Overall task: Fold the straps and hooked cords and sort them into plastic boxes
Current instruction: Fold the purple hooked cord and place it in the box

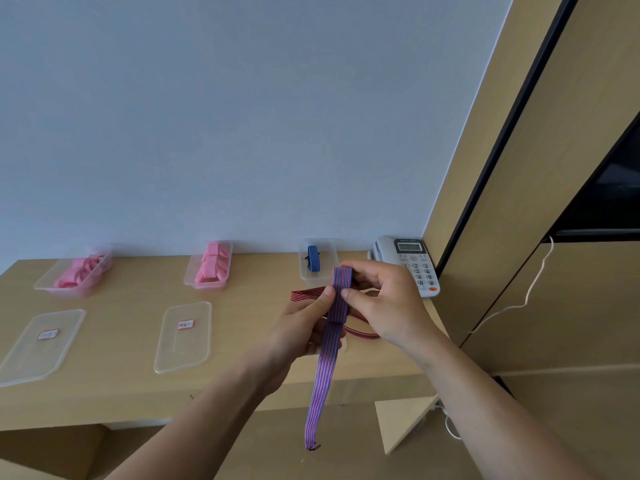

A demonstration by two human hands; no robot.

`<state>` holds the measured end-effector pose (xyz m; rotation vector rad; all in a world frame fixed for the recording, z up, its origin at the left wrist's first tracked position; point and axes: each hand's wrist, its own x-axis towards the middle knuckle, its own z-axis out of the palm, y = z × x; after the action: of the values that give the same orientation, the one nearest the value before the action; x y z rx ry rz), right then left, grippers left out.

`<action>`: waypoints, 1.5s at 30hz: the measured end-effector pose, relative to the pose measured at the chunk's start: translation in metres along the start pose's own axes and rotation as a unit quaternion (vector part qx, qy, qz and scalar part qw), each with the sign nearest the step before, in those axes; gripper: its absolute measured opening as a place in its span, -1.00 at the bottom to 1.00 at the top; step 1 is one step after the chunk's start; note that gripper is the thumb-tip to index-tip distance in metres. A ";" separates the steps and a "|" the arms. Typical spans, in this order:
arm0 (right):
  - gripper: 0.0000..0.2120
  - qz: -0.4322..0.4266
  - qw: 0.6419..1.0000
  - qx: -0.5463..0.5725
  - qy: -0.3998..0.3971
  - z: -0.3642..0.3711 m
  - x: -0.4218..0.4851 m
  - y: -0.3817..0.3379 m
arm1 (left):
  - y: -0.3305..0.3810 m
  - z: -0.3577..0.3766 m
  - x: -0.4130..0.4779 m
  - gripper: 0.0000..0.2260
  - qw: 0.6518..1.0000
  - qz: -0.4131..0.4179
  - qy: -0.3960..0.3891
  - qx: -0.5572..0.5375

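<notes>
I hold a blue-and-red striped hooked cord (322, 375) above the desk's right part. Its top is folded over, and its free end hangs down past the desk's front edge with a small dark hook at the tip. My left hand (304, 327) pinches the fold from the left with the thumb on the band. My right hand (381, 299) grips the folded top from the right. A red-and-black striped cord (304, 294) lies on the desk behind my hands, partly hidden. A clear box (317, 277) at the back holds one folded blue striped cord (313, 258).
Two clear boxes at the back hold pink straps, one at the left (74, 271), one in the middle (209, 268). Two labelled clear lids (41, 344) (183, 336) lie on the wooden desk (121, 382). A white telephone (408, 263) stands by the right-hand wooden cabinet (540, 237).
</notes>
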<state>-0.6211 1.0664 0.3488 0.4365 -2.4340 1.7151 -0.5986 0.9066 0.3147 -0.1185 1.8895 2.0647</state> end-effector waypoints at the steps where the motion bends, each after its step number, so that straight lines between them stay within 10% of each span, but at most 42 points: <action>1: -0.56 -0.007 1.000 -0.006 0.008 0.000 0.000 0.000 | -0.001 -0.001 0.000 -0.52 1.000 -0.004 -0.001 0.008; 28: -0.76 -0.318 0.923 -0.199 0.082 0.021 -0.033 0.026 | 0.007 -0.023 0.004 -0.80 0.993 0.040 -0.018 -0.113; 36: -0.72 -0.105 0.987 -0.100 0.065 0.009 -0.018 0.006 | 0.007 -0.019 0.001 -0.79 0.996 0.075 0.018 -0.056; 39: -0.70 0.037 0.996 -0.046 -0.069 0.002 -0.006 0.001 | 0.008 -0.018 -0.001 -0.73 0.992 0.085 0.014 -0.087; 45: -0.68 0.053 0.983 0.017 -0.174 -0.003 -0.002 -0.005 | 0.011 -0.018 -0.002 -0.67 0.991 0.081 0.007 -0.105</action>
<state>-0.6173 1.0677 0.3540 0.6743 -2.7132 1.8607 -0.6032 0.8876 0.3237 -0.0325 1.7351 2.3750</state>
